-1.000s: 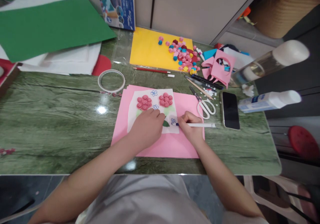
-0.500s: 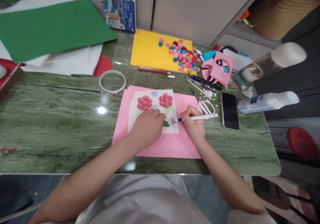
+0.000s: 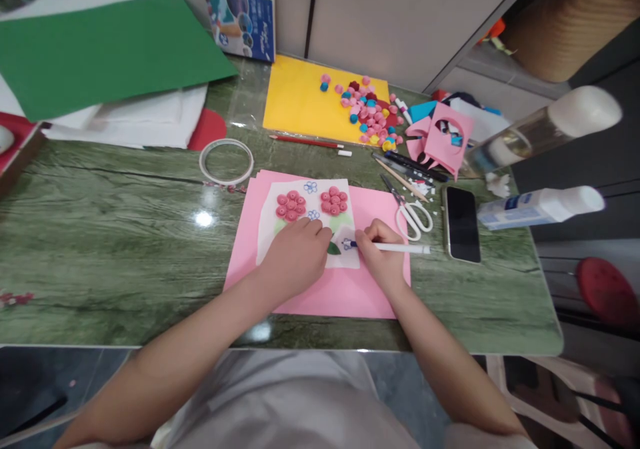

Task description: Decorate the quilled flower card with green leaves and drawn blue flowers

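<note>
My right hand (image 3: pixel 384 257) is closed on a white pen (image 3: pixel 407 248), whose dark blue tip touches a small blue flower drawing (image 3: pixel 347 243) on a white sheet (image 3: pixel 309 237). My left hand (image 3: pixel 299 255) rests on the sheet's lower middle with fingers curled downward; whether anything lies under them is hidden. Two clusters of pink paper coils (image 3: pixel 291 205) form flowers near the sheet's top, with blue flower drawings between them. A dark green leaf (image 3: pixel 333 249) shows beside my left fingertips. Beneath everything lies pink paper (image 3: pixel 320 299).
White-handled scissors (image 3: pixel 414 221) and a phone (image 3: pixel 461 224) lie right of the pink paper. Behind are a tape roll (image 3: pixel 227 161), a red pencil (image 3: pixel 306 141) and yellow paper (image 3: pixel 300 99) with paper coils. Green paper (image 3: pixel 115 52) covers the back left; bottles (image 3: pixel 543 207) stand right.
My right hand has shifted slightly down and left, and the pen's tip has moved left onto the blue flower drawing. The pen's rear end is lower, off the scissors. My left hand stays in place.
</note>
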Motion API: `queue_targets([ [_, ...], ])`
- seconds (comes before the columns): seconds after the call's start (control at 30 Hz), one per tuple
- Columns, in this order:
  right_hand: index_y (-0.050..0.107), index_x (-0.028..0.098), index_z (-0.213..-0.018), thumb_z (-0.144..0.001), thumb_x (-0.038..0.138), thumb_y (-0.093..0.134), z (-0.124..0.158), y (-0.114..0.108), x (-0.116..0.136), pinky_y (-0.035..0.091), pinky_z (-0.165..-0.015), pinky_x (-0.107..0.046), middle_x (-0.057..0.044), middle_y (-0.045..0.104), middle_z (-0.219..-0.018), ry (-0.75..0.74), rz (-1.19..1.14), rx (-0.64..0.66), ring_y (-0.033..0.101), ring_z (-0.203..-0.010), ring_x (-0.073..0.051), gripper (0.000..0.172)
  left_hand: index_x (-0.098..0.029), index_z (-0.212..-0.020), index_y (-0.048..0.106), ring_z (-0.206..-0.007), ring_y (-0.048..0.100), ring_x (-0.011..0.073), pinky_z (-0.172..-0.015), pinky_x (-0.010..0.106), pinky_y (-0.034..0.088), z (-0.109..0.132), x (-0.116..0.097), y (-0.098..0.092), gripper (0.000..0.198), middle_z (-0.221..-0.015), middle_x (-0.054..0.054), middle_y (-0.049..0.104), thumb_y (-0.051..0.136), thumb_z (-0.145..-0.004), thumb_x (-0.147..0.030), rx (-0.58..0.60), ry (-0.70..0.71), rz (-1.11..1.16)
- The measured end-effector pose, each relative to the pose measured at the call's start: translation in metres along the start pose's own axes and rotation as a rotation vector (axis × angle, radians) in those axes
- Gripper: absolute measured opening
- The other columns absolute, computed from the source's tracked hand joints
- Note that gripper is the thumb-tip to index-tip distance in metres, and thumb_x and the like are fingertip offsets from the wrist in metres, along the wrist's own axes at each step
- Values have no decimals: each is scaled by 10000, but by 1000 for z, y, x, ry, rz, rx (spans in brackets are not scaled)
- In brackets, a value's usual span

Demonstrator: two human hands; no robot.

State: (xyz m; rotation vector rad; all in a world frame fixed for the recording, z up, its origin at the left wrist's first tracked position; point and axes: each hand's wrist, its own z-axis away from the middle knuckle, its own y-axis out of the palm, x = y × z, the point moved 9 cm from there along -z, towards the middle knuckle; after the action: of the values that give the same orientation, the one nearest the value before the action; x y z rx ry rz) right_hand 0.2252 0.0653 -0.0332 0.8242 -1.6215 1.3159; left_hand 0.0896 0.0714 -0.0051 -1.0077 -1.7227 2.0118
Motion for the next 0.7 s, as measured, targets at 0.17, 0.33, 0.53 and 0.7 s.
queue_targets([
  [0.17, 351, 197, -515, -753, 199, 559, 1, 0, 5, 268, -455, -231, 66, 357, -464, -20, 38, -1, 319, -458, -80, 316, -136, -813, 559, -778, 519, 221, -690, 347, 415, 0, 1, 0, 155, -794, 82, 567, 407, -837, -123, 2, -3, -7],
  [0.33, 328, 198, -515, -743, 165, 537, 1, -1, 4, 251, -455, -238, 68, 333, -463, -21, 52, -17, 298, -457, -79, 310, -135, -812, 559, -772, 517, 215, -689, 344, 412, 0, 1, 1, 159, -802, 83, 569, 402, -837, -122, 6, -5, -5],
  [0.53, 305, 200, -517, -727, 152, 527, 0, -4, -1, 244, -448, -232, 71, 306, -465, 0, -1, -42, 285, -457, -78, 310, -137, -815, 560, -783, 520, 219, -694, 347, 411, 0, 2, 2, 171, -801, 83, 568, 394, -854, -143, -2, -9, -9],
  [0.7, 312, 202, -520, -735, 167, 533, -1, -9, -6, 260, -441, -227, 73, 316, -466, 46, -90, -79, 299, -446, -78, 311, -141, -812, 563, -786, 517, 224, -693, 351, 411, 0, 2, 2, 169, -795, 79, 569, 398, -848, -139, 0, -10, -7],
])
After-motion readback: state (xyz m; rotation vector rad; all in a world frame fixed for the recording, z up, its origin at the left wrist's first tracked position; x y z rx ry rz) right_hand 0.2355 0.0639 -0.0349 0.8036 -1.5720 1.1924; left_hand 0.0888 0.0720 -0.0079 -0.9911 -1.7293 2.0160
